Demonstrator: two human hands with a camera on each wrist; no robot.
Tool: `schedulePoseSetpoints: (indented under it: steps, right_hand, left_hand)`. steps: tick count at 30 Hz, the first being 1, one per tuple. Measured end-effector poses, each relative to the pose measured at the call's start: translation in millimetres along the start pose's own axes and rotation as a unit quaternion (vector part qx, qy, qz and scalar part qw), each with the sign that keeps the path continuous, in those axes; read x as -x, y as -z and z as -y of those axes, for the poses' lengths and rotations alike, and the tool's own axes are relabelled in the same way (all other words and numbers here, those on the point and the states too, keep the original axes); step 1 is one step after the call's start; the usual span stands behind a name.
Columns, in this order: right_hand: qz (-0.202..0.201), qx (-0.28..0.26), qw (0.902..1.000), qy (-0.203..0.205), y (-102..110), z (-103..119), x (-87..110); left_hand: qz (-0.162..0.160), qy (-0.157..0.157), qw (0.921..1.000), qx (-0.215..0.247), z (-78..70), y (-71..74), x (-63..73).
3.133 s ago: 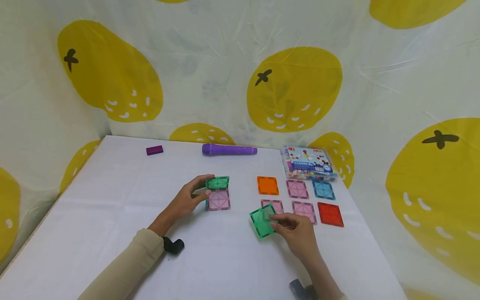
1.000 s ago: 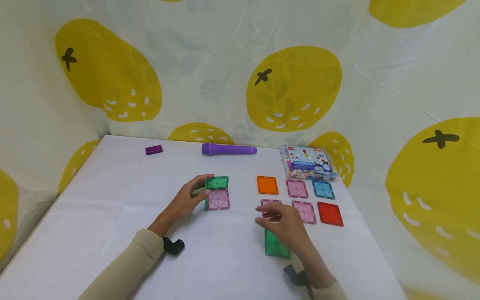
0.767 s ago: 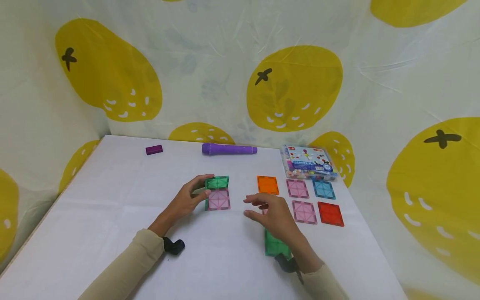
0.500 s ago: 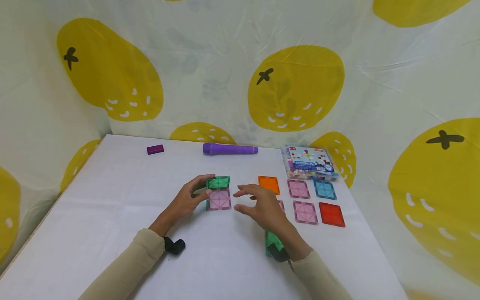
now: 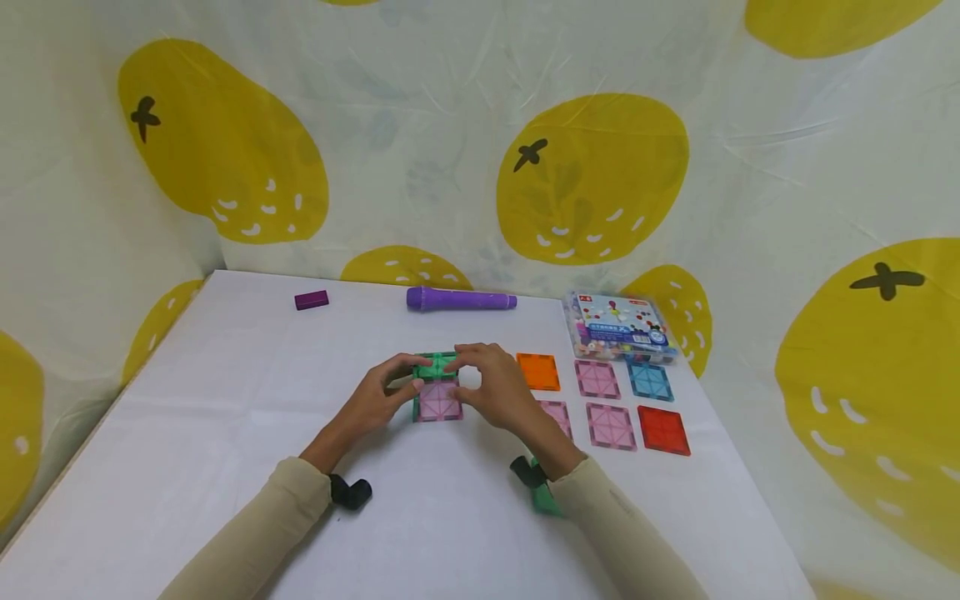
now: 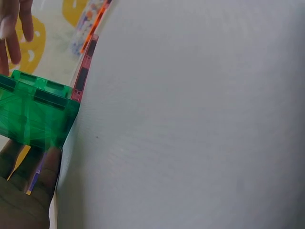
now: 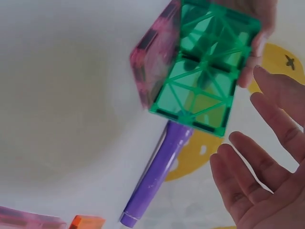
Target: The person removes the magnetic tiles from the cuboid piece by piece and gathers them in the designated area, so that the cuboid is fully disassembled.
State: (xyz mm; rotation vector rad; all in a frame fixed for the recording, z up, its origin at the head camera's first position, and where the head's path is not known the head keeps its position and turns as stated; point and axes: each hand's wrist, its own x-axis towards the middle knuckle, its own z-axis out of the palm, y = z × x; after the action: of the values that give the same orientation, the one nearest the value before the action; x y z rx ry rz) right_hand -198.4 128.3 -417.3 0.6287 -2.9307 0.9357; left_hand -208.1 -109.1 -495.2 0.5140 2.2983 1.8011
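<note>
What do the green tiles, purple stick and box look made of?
Green tiles: likely hard, translucent plastic; things behind show through. Purple stick: probably plastic, slightly glossy from its highlights; painted metal possible. Box: apparently clear, smooth plastic; coloured pieces show through its sides.

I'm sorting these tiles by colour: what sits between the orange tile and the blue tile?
One pink tile lies between the orange tile and the blue tile; the head view shows this.
</note>
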Motion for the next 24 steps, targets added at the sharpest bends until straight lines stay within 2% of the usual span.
schedulePoseSetpoints:
  steps: [10, 16, 24]
  right_hand:
    - [0.022, 0.003, 0.9996, 0.017, -18.8, -9.9, -34.1]
    - [-0.021, -0.012, 0.9997, 0.004, -23.6, -15.3, -41.3]
    - [-0.082, -0.035, 0.9959, -0.016, -21.4, -28.0, -38.4]
  left_hand:
    - [0.0, -0.013, 0.9999, 0.008, 0.5, -0.8, 1.4]
    - [-0.002, -0.014, 0.9999, 0.005, 0.6, -1.9, 0.5]
    - [-0.005, 0.003, 0.9999, -0.009, 0.9, -1.4, 0.6]
